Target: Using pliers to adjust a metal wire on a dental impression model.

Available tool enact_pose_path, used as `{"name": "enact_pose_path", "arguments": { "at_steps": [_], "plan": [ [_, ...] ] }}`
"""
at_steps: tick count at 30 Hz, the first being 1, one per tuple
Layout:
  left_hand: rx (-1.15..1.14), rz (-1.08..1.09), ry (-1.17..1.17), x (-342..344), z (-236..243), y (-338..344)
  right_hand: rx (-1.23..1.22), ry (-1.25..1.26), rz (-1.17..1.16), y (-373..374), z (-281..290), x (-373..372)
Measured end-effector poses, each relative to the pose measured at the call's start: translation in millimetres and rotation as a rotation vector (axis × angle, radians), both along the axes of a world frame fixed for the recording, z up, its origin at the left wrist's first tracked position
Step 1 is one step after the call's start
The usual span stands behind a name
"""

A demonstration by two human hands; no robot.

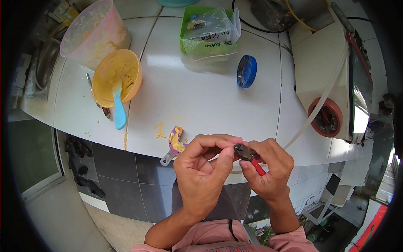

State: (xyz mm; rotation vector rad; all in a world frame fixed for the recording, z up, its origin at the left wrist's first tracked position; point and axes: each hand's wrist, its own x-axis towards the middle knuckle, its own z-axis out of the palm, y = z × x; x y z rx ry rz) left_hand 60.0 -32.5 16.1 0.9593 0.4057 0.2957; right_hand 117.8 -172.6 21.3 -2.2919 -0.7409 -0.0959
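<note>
My right hand (270, 168) grips red-handled pliers (244, 153) with a dark metal head, held tilted over the counter's front edge. My left hand (205, 176) is closed, thumb and fingertips pinched right at the jaws; whatever lies between them is too small to make out. Just left of and beyond my hands, a horseshoe-shaped tray (176, 140) holds purple and yellow material, its metal handle poking over the edge. Farther left, a yellow bowl (100, 75) of yellowish paste has a light blue spatula (119, 111) in it, beside a thin metal tool (90, 84).
The white tiled counter (189, 96) carries a pink translucent container (90, 31), a green box with a plastic bag (210, 33), and a round blue lid (247, 71) on edge. At right stand a boxy machine (319, 67) with a hose and a terracotta-coloured pot (325, 117). A sink (45, 65) is far left.
</note>
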Motion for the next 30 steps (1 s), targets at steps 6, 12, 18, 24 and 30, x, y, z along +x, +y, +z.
{"name": "enact_pose_path", "arguments": {
  "at_steps": [6, 12, 18, 24, 30],
  "plan": [
    [-0.04, 0.01, -0.003, -2, -2, -5, -0.023, 0.011, 0.001, -2, 1, -2],
    [-0.071, -0.003, -0.027, -1, 0, -7, -0.019, 0.009, 0.002, -4, 3, -1],
    [-0.108, -0.009, -0.044, -1, 0, -6, -0.034, 0.019, 0.006, -5, 5, -1],
    [-0.099, -0.03, -0.029, -3, 1, -6, -0.035, 0.003, 0.026, -11, 3, 1],
    [-0.113, -0.062, -0.052, -7, 0, -2, -0.036, 0.002, 0.106, -16, 5, 5]
  ]
}}
